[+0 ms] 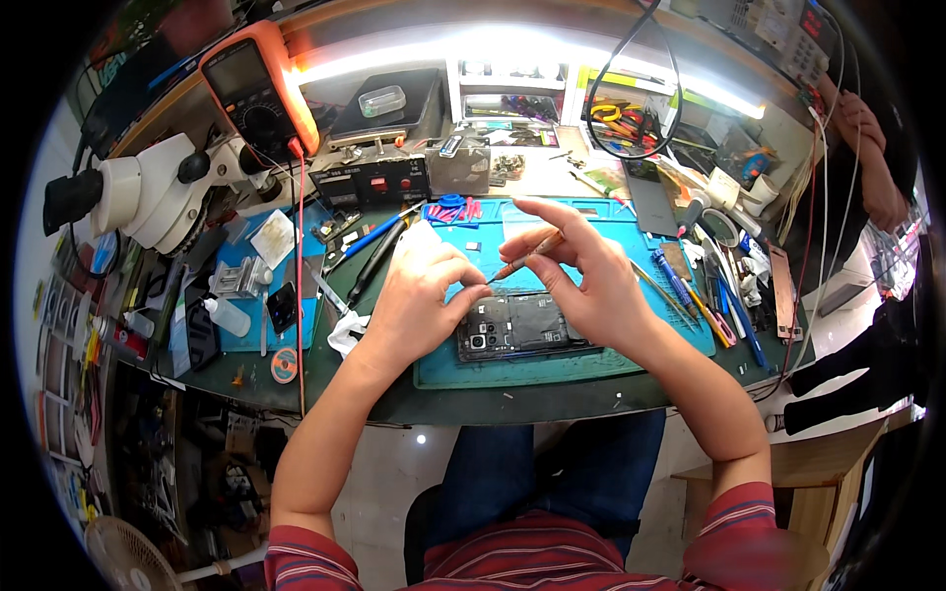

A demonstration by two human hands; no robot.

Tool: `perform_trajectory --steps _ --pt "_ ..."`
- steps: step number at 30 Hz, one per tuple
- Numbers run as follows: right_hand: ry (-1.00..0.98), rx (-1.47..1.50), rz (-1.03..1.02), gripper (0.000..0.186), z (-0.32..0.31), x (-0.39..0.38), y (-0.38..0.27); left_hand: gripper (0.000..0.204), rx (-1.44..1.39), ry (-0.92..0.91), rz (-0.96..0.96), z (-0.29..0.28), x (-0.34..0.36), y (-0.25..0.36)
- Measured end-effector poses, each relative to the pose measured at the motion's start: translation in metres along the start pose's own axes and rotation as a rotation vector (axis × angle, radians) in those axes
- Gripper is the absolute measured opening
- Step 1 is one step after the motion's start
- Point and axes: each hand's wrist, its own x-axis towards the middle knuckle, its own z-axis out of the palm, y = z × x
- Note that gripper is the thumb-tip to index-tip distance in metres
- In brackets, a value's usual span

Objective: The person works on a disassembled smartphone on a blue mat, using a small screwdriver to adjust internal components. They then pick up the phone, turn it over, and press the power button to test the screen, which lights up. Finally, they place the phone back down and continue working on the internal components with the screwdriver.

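Observation:
My right hand (576,281) grips a slim orange-brown screwdriver (540,246) between thumb and fingers, index finger raised and curved. Its thin tip points down-left to my left hand (429,286), whose thumb and forefinger are pinched at that tip; whether they hold the tip or a tiny piece on it is too small to tell. Below both hands an opened black smartphone (507,325), camera module at its left end, lies on a teal work mat (463,374). Pink and blue small tools (453,209) sit at the mat's back.
At left stand a microscope (148,202), an orange multimeter (258,89) and a power unit (370,177). Pens and tools (695,295) crowd the right, beneath hanging cables (631,148). Another person's arm (867,167) is at far right. A fan (128,552) stands lower left.

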Motion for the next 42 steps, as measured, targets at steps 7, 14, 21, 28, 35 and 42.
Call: perform_trajectory --steps 7,14,21,28,35,42 --pt "-0.063 -0.240 -0.155 0.056 0.006 0.008 -0.013 0.012 -0.055 -0.062 -0.075 -0.015 -0.017 0.013" --pt "-0.129 -0.341 -0.155 0.062 0.016 0.008 -0.014 0.029 -0.138 -0.091 -0.065 -0.014 -0.037 0.014" --pt "-0.131 -0.340 -0.157 0.063 0.016 0.013 -0.010 0.043 -0.173 -0.005 -0.011 -0.010 -0.032 0.010" --pt "-0.123 -0.248 -0.078 0.060 0.017 0.012 -0.013 0.044 -0.183 0.121 -0.057 -0.009 -0.037 0.010" --pt "-0.152 -0.150 -0.071 0.061 0.004 -0.005 -0.025 0.030 -0.151 0.214 -0.278 -0.030 -0.063 0.011" --pt "-0.161 -0.176 -0.105 0.063 0.007 -0.001 -0.018 0.024 -0.113 0.102 -0.279 -0.029 -0.064 0.021"
